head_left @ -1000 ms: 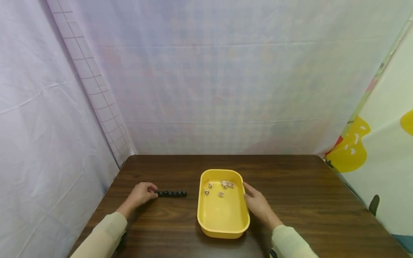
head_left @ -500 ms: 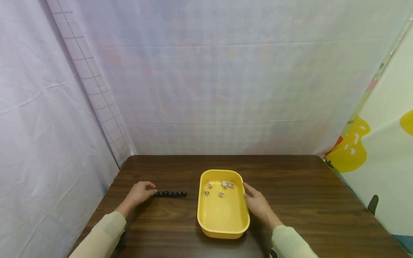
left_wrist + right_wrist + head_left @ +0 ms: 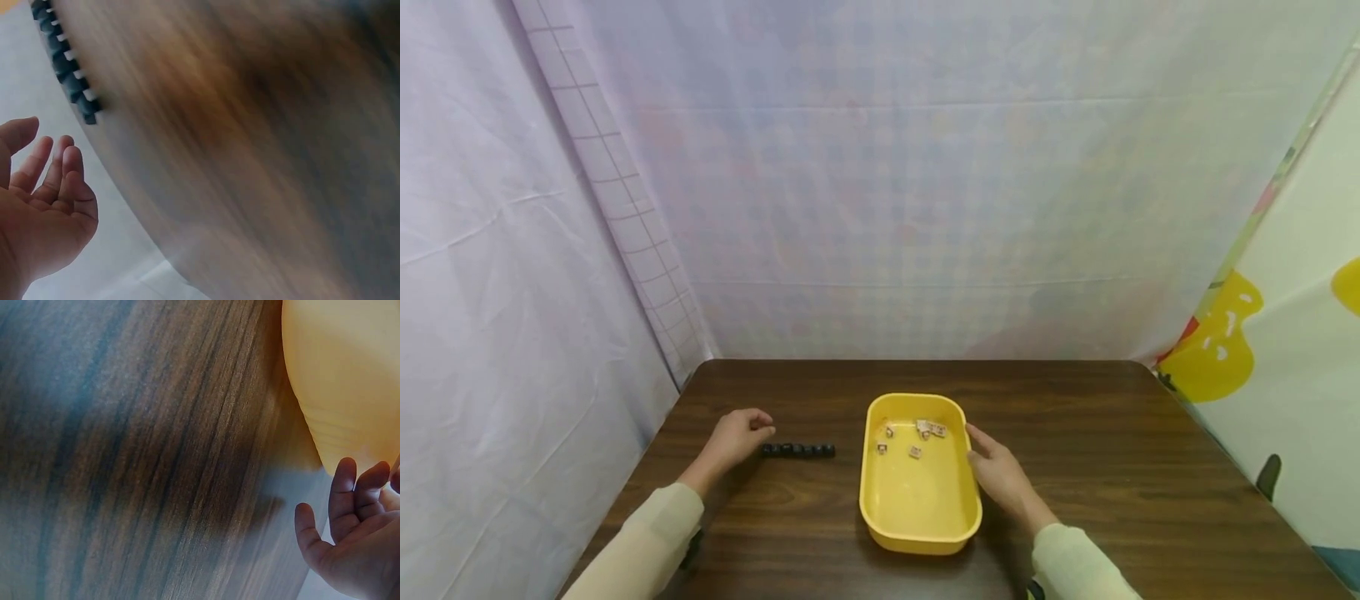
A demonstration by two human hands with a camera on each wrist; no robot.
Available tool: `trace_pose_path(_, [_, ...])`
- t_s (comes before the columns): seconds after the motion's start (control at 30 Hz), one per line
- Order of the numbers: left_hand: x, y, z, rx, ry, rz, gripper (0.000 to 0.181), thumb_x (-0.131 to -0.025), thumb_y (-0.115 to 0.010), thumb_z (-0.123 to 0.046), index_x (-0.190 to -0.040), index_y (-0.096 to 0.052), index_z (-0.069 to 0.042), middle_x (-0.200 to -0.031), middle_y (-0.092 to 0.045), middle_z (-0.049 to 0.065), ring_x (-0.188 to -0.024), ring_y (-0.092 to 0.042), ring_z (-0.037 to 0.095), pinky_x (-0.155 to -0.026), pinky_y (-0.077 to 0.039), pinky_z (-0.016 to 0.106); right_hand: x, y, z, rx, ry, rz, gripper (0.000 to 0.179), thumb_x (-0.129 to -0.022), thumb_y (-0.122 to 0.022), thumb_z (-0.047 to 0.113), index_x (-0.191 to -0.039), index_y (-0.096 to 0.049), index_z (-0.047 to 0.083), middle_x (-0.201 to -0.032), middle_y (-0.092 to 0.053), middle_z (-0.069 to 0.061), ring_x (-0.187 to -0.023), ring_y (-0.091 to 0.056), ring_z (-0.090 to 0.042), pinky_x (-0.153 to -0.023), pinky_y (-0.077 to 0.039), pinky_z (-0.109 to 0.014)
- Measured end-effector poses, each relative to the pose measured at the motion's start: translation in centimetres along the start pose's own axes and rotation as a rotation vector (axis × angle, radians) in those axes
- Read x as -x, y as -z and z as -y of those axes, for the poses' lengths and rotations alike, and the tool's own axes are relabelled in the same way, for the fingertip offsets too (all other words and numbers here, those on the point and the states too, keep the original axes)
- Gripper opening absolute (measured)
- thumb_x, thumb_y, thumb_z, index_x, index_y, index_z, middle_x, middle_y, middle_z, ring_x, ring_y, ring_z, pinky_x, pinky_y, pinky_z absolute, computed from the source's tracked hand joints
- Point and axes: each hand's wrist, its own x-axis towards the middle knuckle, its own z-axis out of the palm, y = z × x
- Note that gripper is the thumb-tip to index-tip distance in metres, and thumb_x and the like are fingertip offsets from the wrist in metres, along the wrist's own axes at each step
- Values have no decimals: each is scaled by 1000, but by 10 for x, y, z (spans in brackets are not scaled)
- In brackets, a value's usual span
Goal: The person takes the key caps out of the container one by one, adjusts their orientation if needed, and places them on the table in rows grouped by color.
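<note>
My left hand (image 3: 736, 440) is just above the left end of a row of small black blocks (image 3: 799, 451) on the brown table. In the left wrist view the row of black blocks (image 3: 65, 65) lies beyond the fingertips; the loosely bent fingers (image 3: 72, 162) and thumb hold nothing. My right hand (image 3: 1002, 479) holds the right side of a yellow tray (image 3: 917, 546), thumb at the rim. In the right wrist view its fingers (image 3: 342, 494) bend against the tray's outer wall. Several small pale pieces with dark marks (image 3: 931, 428) lie in the tray's far part.
The dark wood-grain table (image 3: 1097, 450) reaches back to a pale hanging cloth (image 3: 880, 208). White cloth (image 3: 497, 292) hangs along the left side. On the right, a light cloth carries a yellow printed shape (image 3: 1210, 350).
My left hand was touching the left end of the black row; it has risen off it and shifted slightly right and away. The right hand and the tray have stayed put.
</note>
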Motion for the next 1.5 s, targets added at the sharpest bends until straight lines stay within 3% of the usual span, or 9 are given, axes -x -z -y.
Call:
trace_pose_path(0.17, [-8, -5, -20, 46, -3, 6, 25, -93, -68, -14, -113, -69, 1, -101, -71, 11, -95, -66, 30, -81, -53, 46, -2, 1, 0, 12, 7, 3, 51, -102, -46, 10, -151, -36, -2, -147, -41, -31, -116, -56, -34, -98, -45, -50])
trace_pose_path(0.47, [-22, -26, -74, 119, -104, 17, 23, -93, -70, -17, -114, -70, -6, -103, -70, 5, -96, -65, 24, -83, -53, 43, -3, 1, -2, 24, 31, 0, 51, -101, -47, 9, -150, -37, -3, -146, -42, -31, -118, -55, -35, -100, -43, -52])
trace_pose_path(0.67, [-31, -44, -114, 166, -162, 99, 28, -94, -69, -20, -119, -68, -6, -108, -68, 7, -99, -63, 24, -83, -53, 43, -4, 0, -3, 18, 15, -4, 52, -101, -47, 10, -150, -37, -2, -146, -42, -30, -120, -54, -36, -102, -41, -53])
trace_pose_path(0.93, [-39, -77, -154, 116, -247, 200, 30, -93, -70, -17, -120, -68, -5, -116, -66, 14, -104, -61, 27, -88, -51, 43, -4, 2, -3, 13, -14, 27, 54, -101, -46, 14, -152, -35, 2, -151, -37, -27, -134, -42, -40, -108, -33, -57])
trace_pose_path(1.2, [-46, -114, -169, -66, -375, 300, 29, -87, -76, -10, -114, -72, -4, -107, -70, 10, -99, -64, 22, -84, -51, 31, -3, 1, -3, 10, -2, 18, 53, -101, -46, 11, -152, -36, 1, -149, -39, -28, -128, -48, -39, -106, -37, -55])
trace_pose_path(1.37, [-48, -130, -173, -168, -371, 341, 26, -86, -76, -11, -112, -74, -8, -104, -71, 5, -91, -63, 16, -79, -51, 27, -2, 1, -3, 10, 7, 7, 52, -101, -46, 10, -151, -37, 0, -148, -41, -28, -126, -51, -39, -104, -39, -54])
trace_pose_path(1.5, [-49, -139, -175, -325, -382, 325, 25, -87, -74, -17, -111, -76, -14, -104, -72, -2, -90, -63, 12, -79, -50, 26, -2, 1, -2, 12, 17, -3, 52, -100, -46, 9, -151, -38, -1, -146, -43, -28, -122, -53, -36, -102, -42, -53])
